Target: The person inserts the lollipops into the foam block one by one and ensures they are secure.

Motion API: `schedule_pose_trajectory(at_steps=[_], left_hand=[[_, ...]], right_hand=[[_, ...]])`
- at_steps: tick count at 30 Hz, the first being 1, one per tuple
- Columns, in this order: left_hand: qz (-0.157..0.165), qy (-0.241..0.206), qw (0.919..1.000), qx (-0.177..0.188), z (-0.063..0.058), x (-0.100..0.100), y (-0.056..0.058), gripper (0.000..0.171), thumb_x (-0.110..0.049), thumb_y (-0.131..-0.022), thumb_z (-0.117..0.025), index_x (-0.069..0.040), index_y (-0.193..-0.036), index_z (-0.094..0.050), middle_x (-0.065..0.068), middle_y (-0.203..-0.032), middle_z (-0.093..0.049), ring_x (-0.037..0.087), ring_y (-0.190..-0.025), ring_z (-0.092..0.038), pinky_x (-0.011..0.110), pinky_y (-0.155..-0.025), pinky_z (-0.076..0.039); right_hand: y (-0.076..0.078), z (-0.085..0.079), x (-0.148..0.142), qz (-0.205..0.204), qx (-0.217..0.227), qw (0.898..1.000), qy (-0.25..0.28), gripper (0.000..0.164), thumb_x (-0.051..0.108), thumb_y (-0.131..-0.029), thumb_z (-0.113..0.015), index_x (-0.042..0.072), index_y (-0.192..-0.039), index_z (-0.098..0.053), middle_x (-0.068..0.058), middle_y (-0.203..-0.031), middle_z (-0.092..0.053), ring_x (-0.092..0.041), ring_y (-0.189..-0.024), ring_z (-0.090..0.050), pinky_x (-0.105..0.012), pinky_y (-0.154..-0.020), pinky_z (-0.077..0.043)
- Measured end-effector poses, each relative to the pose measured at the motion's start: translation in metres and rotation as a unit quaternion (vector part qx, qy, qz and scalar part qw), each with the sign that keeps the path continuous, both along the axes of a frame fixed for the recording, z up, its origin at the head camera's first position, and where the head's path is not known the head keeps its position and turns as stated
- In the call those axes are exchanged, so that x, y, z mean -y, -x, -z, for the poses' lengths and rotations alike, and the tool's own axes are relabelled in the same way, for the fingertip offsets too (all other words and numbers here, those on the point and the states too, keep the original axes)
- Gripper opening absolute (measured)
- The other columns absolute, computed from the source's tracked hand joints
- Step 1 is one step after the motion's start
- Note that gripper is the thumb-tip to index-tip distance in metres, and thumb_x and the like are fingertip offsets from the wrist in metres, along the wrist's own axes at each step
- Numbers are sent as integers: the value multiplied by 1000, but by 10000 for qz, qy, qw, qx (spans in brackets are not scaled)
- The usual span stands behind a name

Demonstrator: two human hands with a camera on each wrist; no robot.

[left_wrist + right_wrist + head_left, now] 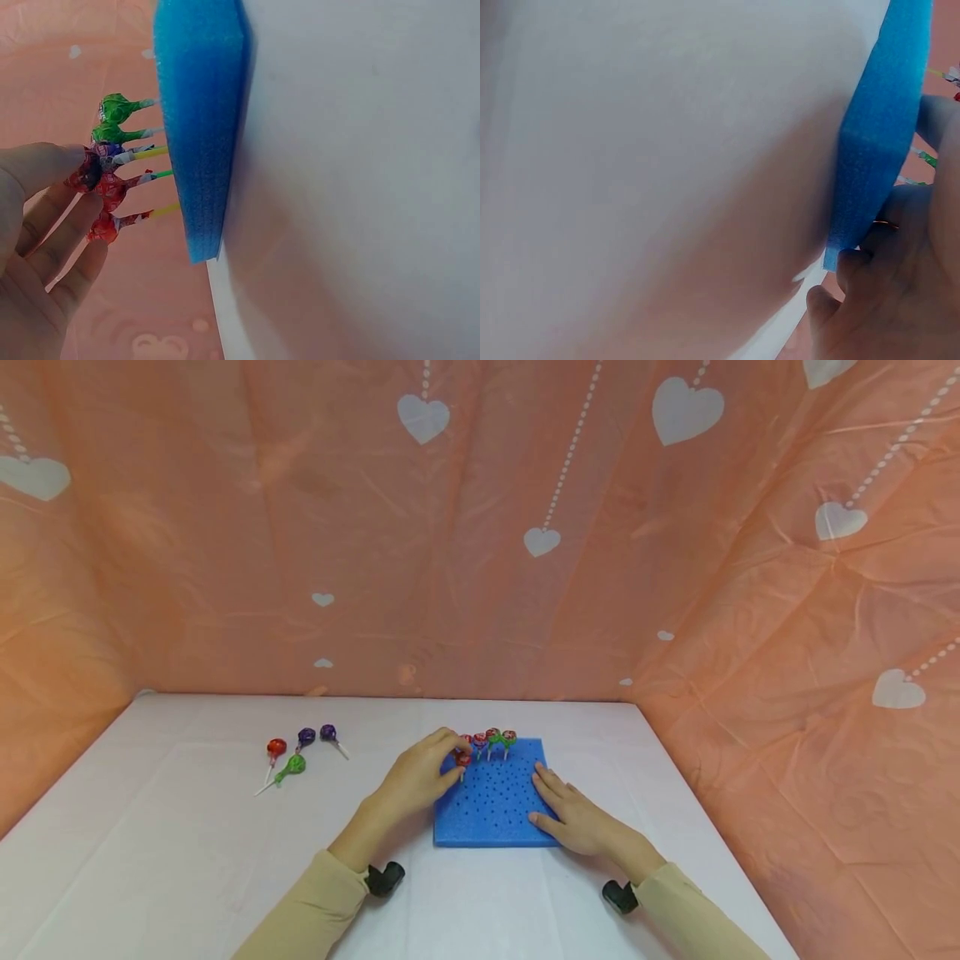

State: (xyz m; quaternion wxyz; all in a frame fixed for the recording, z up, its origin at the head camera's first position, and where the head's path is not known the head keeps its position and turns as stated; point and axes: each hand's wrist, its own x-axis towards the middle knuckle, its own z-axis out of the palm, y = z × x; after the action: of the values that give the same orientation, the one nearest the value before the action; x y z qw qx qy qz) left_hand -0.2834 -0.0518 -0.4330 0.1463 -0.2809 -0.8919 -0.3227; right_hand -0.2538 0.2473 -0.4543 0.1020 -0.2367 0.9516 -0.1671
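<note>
A blue foam block dotted with small holes lies flat on the table. My left hand pinches a dark red lollipop by its wrapped head between thumb and fingers, over the block's left part. Its stick points down at the foam. Just behind, a row of lollipops with red, blue and green wrappers stands upright in the block, sticks sunk in near the far edge. The left fingers partly cover this row. My right hand rests with extended fingers on the block's right edge.
Left of the block lie several loose lollipops: a red one, a green one and two purple ones, the nearer beside the farther. A white cloth covers the table. Orange curtains hang behind and at the sides.
</note>
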Motion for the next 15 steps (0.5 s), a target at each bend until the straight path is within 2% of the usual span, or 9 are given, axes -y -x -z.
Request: schedule_pose_trajectory(at_steps=[10,15], left_hand=[[-62,-123,9998,-108,-4,7,3,29,-7,-93,-77,-11,-121,-70,3,-120,-67,26,-111,-69,44,-96,-57],[-282,-178,9993,-143,-9,19,8,29,-12,-95,-75,-12,-124,-68,2,-121,-67,23,-112,-67,44,-96,-57]], right_hand=[[-2,-2,2,-2,3,10000,32,74,42,-109,-50,-1,-163,-22,-15,-173,-9,-37,-159,-13,-58,-126,-16],[-2,-2,1,-9,3,10000,16,74,42,-110,-50,0,-163,-22,-15,-173,-9,-37,-159,-13,-58,-126,-16]])
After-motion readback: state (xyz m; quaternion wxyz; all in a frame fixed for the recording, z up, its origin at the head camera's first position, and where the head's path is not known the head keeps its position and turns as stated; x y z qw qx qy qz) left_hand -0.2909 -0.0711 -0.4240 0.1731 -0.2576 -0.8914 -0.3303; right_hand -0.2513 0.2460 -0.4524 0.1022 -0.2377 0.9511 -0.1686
